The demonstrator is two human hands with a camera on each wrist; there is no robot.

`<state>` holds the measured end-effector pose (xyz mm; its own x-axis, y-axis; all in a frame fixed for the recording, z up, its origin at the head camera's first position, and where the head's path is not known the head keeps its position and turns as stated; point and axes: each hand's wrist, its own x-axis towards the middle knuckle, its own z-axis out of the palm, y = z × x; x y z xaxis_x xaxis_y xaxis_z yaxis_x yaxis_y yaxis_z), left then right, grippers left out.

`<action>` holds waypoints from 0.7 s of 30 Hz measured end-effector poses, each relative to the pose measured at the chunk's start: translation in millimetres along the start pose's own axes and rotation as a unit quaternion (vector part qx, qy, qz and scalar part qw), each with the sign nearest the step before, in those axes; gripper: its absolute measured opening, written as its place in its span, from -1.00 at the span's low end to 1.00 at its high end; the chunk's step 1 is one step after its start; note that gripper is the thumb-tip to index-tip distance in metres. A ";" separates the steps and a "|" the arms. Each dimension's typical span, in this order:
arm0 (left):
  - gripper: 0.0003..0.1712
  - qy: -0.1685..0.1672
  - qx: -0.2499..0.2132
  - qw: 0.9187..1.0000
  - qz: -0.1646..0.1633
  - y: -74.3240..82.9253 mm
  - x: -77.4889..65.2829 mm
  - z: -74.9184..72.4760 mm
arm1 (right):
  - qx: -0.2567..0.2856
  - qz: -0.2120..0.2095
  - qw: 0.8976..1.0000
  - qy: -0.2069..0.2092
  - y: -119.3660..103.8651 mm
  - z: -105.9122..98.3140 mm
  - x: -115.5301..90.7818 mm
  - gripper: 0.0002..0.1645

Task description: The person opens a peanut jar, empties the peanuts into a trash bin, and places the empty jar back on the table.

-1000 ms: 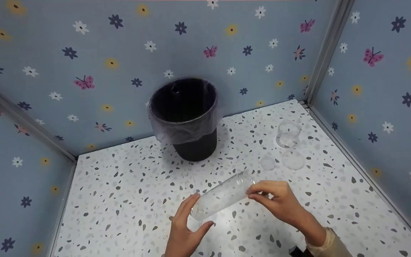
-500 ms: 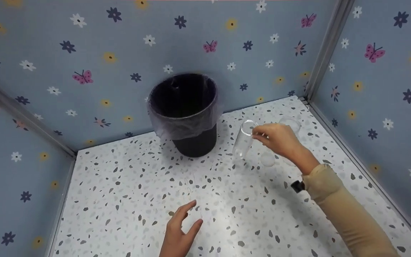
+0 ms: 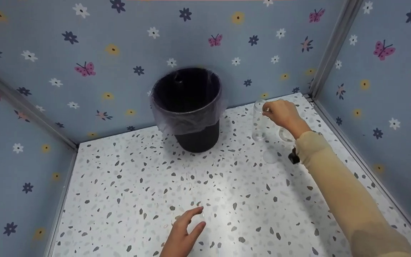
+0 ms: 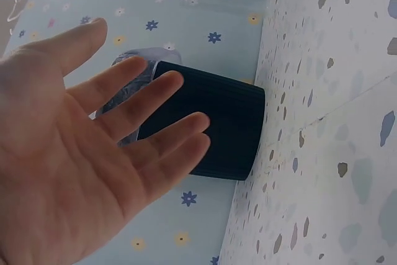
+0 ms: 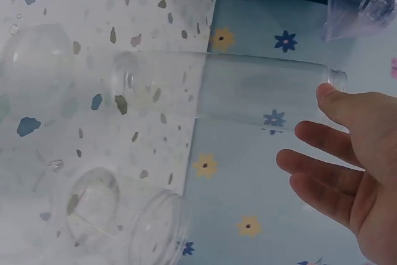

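Note:
My right hand (image 3: 284, 115) reaches to the back right and pinches the rim of a tall clear jar (image 3: 258, 125) between thumb and fingers. The jar stands upright near the back wall, to the right of the bin. In the right wrist view, the thumb (image 5: 335, 100) lies at the jar's neck, while the other fingers are loosely bent beside its wall. A shorter clear jar (image 5: 155, 221) is next to it, partly hidden by my arm in the head view. My left hand (image 3: 184, 230) is low at the front, palm bare, fingers relaxed, holding nothing.
A black bin (image 3: 198, 137) with a translucent liner (image 3: 187, 123) stands against the back wall. A clear round lid (image 3: 270, 156) lies flat on the speckled table (image 3: 127, 185). Flower-patterned panels (image 3: 112, 78) close in the back and both sides.
My right hand has carried the tall jar from the front to the back right, turning it from lying to upright. My left hand has let go of it and stayed at the front.

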<state>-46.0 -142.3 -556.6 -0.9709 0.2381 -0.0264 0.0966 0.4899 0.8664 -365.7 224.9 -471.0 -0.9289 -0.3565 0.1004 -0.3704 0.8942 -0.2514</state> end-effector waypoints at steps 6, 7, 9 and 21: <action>-0.38 -0.019 -0.006 1.000 -0.022 1.1 -3.4 2.1 | 0.016 0.013 1.000 -0.024 4.0 2.8 2.2 -0.74; -0.38 -0.021 -0.006 1.000 -0.022 1.5 -3.9 2.4 | 0.016 0.012 0.999 -0.026 4.0 3.1 2.0 -0.73; -0.38 -0.027 -0.009 0.999 -0.023 1.8 -4.2 2.8 | 0.016 0.012 0.999 -0.028 4.1 3.8 1.8 -0.73; -0.39 -0.089 -0.038 0.994 -0.046 -0.1 -2.4 -1.8 | 0.039 0.009 0.999 -0.017 5.9 11.5 -10.3 -0.61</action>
